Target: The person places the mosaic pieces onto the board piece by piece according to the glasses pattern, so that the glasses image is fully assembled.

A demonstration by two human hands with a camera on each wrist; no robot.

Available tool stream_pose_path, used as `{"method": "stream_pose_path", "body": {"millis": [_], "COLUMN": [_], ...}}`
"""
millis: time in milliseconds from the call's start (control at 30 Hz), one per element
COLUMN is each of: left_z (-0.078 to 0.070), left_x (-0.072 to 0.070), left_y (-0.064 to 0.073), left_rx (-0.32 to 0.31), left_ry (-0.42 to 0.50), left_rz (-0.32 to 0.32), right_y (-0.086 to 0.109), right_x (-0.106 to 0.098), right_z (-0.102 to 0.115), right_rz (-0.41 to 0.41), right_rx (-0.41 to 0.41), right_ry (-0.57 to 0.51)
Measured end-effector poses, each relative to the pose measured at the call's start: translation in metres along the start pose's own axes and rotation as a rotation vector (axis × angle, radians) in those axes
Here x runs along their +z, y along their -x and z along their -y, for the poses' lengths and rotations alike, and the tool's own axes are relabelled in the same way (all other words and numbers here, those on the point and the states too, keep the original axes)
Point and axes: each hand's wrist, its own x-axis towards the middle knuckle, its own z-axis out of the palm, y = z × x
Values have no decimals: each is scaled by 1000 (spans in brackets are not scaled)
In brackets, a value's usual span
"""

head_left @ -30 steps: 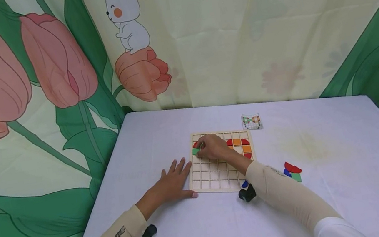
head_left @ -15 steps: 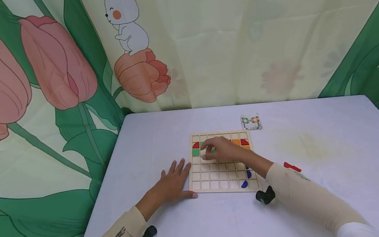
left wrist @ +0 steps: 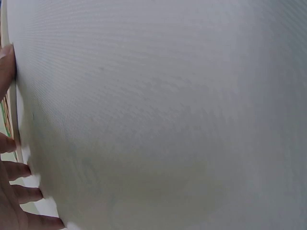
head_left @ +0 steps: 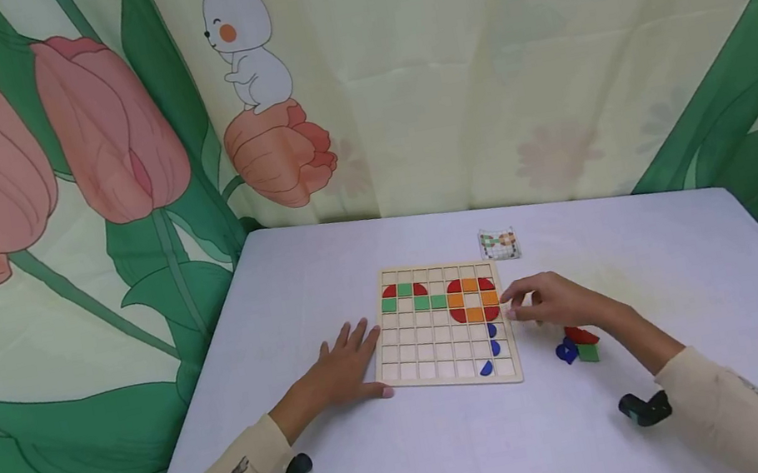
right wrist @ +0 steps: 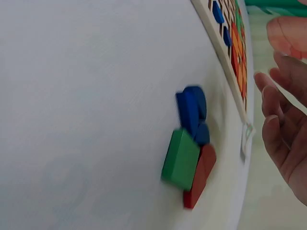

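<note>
A wooden grid board [head_left: 422, 352] lies on the table with red, green, orange and blue pieces set in it. My left hand [head_left: 347, 367] is spread flat on the table, fingertips and thumb right at the board's left edge. Just off the board's right edge, my right hand [head_left: 560, 301] hovers with loosely bent fingers and nothing between them. Below it a small pile holds blue pieces [right wrist: 191, 111], a green square block [right wrist: 181, 160] and red pieces [right wrist: 201, 172]. On the board, a red and orange ring surrounds one bare cell, and several blue half-rounds [head_left: 495, 347] sit at lower right.
A small pattern card [head_left: 499, 245] lies behind the board's back right corner. White cloth covers the table [head_left: 427, 465]. A curtain [head_left: 430, 92] printed with tulips and a rabbit hangs behind the table's back edge.
My right hand has drawn back from the board's upper left to beyond its right edge, uncovering green and red pieces there. The left hand has stayed in place.
</note>
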Motion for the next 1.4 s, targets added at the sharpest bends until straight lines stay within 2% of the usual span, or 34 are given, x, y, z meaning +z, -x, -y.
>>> {"method": "stream_pose_path", "body": {"millis": [133,200,400,500,600,767,1033,1400], "left_z": [-1,-1,0,1,1,1,-1,1], "left_x": [0,1,3,2,0,-1,-2,0], "left_y": [1,1,1,1,3,4,5,4], "left_rx": [20,27,6,4,9,16,6,10], "left_ry": [17,19,0,2,10,8,5,-1], "left_rz": [-20,-26,-18,-18,-22,-22,-22,-24], "right_y": [30,44,66,68,67,68,69,62], "right_x": [-10,-13,-10,-6,-2,1,6,11], "right_z": [-25,-38,-65,-69,-69,-67,-66,-57], "right_rz": [-10,-24,-99,-128,-152,-160,-144,-91], "right_rx": [70,76,11,6,35,51,35,64], "right_ry": [1,11,66,77,86,79,48,11]}}
